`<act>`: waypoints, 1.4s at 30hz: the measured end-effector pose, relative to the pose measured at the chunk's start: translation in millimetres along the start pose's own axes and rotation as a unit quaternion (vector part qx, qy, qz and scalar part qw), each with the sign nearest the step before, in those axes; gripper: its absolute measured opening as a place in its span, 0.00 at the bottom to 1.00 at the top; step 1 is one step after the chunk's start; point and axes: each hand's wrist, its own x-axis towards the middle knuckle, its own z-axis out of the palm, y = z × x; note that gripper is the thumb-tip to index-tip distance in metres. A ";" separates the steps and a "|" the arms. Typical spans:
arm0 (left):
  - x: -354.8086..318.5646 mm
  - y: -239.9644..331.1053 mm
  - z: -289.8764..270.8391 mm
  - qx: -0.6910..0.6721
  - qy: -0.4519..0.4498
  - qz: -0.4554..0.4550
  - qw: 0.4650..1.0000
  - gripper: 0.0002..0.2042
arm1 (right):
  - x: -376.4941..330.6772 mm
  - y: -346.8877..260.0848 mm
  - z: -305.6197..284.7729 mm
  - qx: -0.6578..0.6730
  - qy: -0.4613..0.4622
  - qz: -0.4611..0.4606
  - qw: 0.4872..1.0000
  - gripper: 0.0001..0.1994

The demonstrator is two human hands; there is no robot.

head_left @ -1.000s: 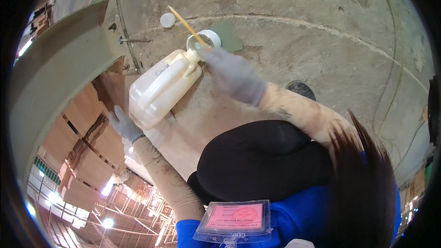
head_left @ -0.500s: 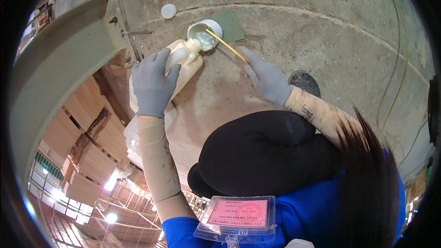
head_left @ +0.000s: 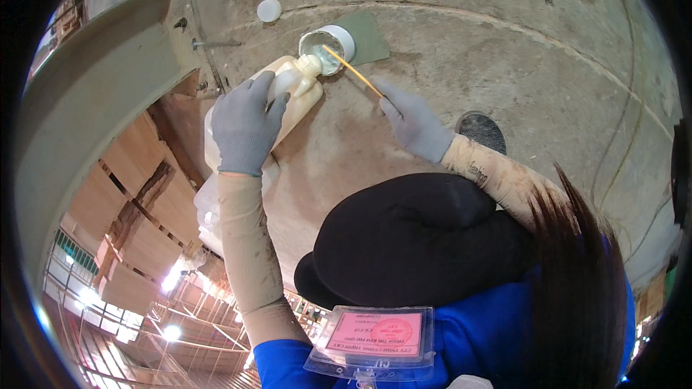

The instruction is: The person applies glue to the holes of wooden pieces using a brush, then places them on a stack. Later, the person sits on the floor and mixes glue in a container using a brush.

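Observation:
My left hand (head_left: 249,122), in a grey glove, is closed round the handle side of a cream plastic jug (head_left: 299,104). The jug lies tilted, its neck at the rim of a white tub (head_left: 340,42). Inside the tub is a pale whitish coating or liquid; whether anything flows from the jug I cannot tell. My right hand (head_left: 414,119), also gloved in grey, grips the near end of a thin yellow stick (head_left: 353,70). The stick's far end reaches into the tub's mouth.
A round white cap (head_left: 269,10) lies on the concrete floor beyond the tub. Under the tub is a green sheet (head_left: 367,37). A metal beam (head_left: 94,94) with bolts curves along the left. Another translucent plastic container (head_left: 207,209) stands by my left forearm. My shoe (head_left: 481,132) is at the right.
Jug, tub and cap appear slightly farther right in the picture, along with the floor around them. Both hands keep their grips.

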 end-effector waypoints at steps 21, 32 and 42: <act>1.7 3.0 -2.4 -0.003 -0.015 -0.014 1.000 0.17 | 7.3 -9.9 3.3 0.068 0.023 0.011 0.997 0.19; 2.3 1.6 -2.2 -0.001 -0.021 -0.024 0.999 0.17 | 11.6 -10.2 6.1 0.079 0.019 0.005 0.997 0.20; 2.6 3.1 -3.1 -0.012 -0.026 -0.032 0.999 0.17 | 11.6 -12.2 4.6 0.072 -0.006 0.047 0.996 0.19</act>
